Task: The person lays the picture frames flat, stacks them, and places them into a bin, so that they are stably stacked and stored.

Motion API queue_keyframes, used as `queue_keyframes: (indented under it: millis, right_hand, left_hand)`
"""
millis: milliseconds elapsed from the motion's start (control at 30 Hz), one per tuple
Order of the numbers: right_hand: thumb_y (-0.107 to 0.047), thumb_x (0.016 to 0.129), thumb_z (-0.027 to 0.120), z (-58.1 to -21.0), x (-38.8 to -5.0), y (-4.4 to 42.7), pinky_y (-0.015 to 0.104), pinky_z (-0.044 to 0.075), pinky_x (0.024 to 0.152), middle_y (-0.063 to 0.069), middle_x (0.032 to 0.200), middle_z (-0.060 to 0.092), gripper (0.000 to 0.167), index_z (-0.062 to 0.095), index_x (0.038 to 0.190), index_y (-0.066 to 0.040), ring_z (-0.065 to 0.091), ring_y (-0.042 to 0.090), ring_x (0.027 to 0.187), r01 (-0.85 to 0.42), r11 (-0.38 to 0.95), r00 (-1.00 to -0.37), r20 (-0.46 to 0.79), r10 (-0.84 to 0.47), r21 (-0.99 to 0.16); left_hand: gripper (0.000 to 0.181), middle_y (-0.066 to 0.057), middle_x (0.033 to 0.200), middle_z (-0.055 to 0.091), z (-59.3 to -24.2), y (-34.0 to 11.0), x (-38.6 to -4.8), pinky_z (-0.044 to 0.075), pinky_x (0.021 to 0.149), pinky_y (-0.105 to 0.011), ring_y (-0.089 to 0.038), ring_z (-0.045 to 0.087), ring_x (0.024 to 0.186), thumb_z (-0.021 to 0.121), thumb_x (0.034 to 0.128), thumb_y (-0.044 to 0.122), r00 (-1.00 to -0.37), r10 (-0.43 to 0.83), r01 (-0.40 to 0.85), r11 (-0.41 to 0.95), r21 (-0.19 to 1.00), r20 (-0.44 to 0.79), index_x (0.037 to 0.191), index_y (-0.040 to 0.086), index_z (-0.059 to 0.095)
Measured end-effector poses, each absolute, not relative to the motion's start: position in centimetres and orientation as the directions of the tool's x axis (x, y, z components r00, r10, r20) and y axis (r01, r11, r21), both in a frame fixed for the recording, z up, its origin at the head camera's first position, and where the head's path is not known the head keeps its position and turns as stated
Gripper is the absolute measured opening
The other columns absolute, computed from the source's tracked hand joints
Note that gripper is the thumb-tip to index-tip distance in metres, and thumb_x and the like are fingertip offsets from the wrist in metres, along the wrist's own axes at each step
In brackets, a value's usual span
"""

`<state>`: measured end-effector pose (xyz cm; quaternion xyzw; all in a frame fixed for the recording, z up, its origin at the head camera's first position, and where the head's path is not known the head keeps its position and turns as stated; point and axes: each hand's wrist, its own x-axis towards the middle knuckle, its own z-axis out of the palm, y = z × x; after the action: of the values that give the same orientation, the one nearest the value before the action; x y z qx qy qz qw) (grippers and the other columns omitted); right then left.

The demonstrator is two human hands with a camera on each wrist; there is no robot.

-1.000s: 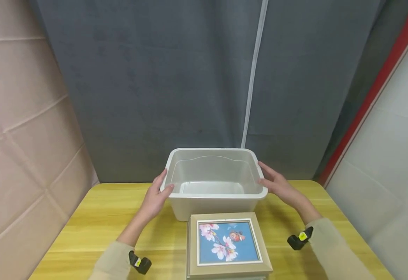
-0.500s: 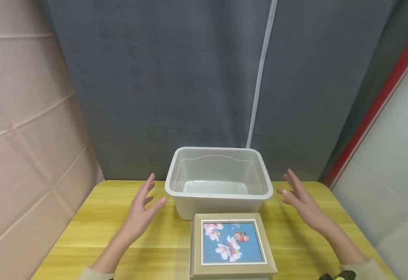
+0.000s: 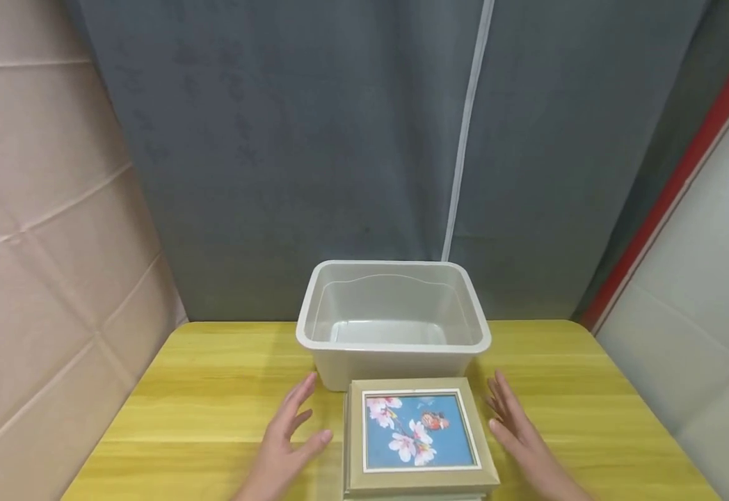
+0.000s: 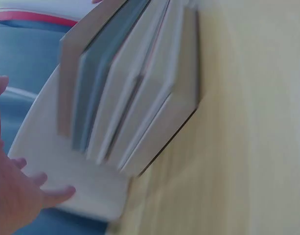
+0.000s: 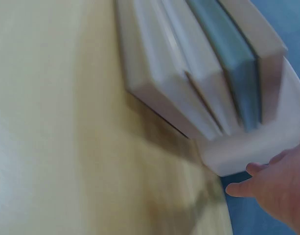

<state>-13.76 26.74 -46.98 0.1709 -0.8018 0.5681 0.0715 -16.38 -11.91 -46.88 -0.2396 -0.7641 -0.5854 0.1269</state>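
A stack of several picture frames (image 4: 118,98) lies at the front middle of the table. The top picture frame (image 3: 419,433) has a beige border and a blue print with pink blossoms and an orange figure. To its left is my left hand (image 3: 282,449), fingers spread and holding nothing. My right hand (image 3: 523,445) is on the other side, its fingers extended and apart from the stack. Behind the frames stands a light grey plastic bin (image 3: 396,363), with nothing seen inside. Both wrist views show the frames' edges, one of them blue-green (image 5: 233,63).
The yellow wood-grain table (image 3: 214,390) has rounded far corners. A dark grey curtain (image 3: 277,153) hangs behind it. Pale quilted-looking fabric (image 3: 45,243) covers the left side, and a white panel (image 3: 709,278) with a red strip stands at the right.
Both hands have let go of the bin's rim, moved apart, then drawn back toward me to either side of the picture frames. The bin stays behind the stack.
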Motion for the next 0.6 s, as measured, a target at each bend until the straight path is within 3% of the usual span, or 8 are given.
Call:
queue_keyframes:
  millis: [167, 267, 333, 500, 600]
  right_hand:
    - [-0.004, 0.102, 0.054, -47.6, -12.9, 25.4, 0.018, 0.024, 0.107, 0.028, 0.167, -0.003, 0.087, -0.004, 0.166, -0.019, 0.013, 0.014, 0.148, -0.198, 0.255, -0.959, 0.133, -0.252, -0.946]
    - [-0.01, 0.101, 0.058, -47.4, -13.0, 24.8, 0.014, 0.02, 0.105, 0.021, 0.169, -0.009, 0.091, -0.005, 0.166, -0.021, -0.001, 0.031, 0.151, -0.086, 0.208, -0.968, 0.033, -0.247, -0.974]
    - [-0.012, 0.101, 0.058, -47.3, -13.3, 24.5, 0.024, 0.018, 0.113, 0.02, 0.169, -0.013, 0.092, -0.007, 0.165, -0.018, -0.006, 0.041, 0.15, -0.035, 0.148, -0.965, -0.006, -0.264, -0.988]
    - [-0.011, 0.103, 0.053, -47.5, -13.6, 24.4, 0.041, 0.039, 0.109, 0.024, 0.166, -0.02, 0.091, -0.014, 0.164, -0.021, 0.013, 0.047, 0.145, 0.068, -0.003, -0.939, -0.062, -0.339, -0.998]
    - [-0.01, 0.103, 0.052, -47.7, -13.5, 24.6, 0.032, 0.048, 0.1, 0.024, 0.165, -0.023, 0.092, -0.016, 0.163, -0.028, 0.034, 0.036, 0.138, 0.105, -0.065, -0.923, -0.073, -0.377, -0.992]
  left_hand:
    - [0.09, -0.021, 0.163, 0.03, -48.0, -10.0, -15.9, 0.044, 0.102, -0.065, -0.051, 0.034, 0.14, 0.082, 0.0857, 0.015, -0.912, 0.227, 0.389, 0.221, 0.894, 0.34, 0.16, 0.009, 0.032]
    - [0.096, -0.02, 0.165, 0.025, -48.6, -9.1, -15.9, 0.039, 0.103, -0.071, -0.055, 0.029, 0.142, 0.083, 0.0857, 0.021, -0.938, 0.238, 0.301, 0.208, 0.93, 0.251, 0.163, 0.015, 0.026]
    - [0.1, -0.02, 0.166, 0.022, -48.9, -8.6, -15.8, 0.039, 0.103, -0.072, -0.055, 0.027, 0.143, 0.084, 0.0846, 0.023, -0.95, 0.242, 0.247, 0.196, 0.949, 0.197, 0.164, 0.019, 0.024]
    - [0.105, -0.028, 0.165, 0.016, -49.5, -7.8, -15.7, 0.048, 0.095, -0.067, -0.059, 0.021, 0.143, 0.083, 0.083, 0.019, -0.942, 0.302, 0.185, 0.111, 0.976, 0.144, 0.165, 0.014, 0.018]
    - [0.104, -0.029, 0.165, 0.014, -49.6, -7.5, -15.8, 0.055, 0.09, -0.06, -0.062, 0.02, 0.142, 0.082, 0.0831, 0.015, -0.937, 0.32, 0.165, 0.055, 0.985, 0.139, 0.165, 0.012, 0.017]
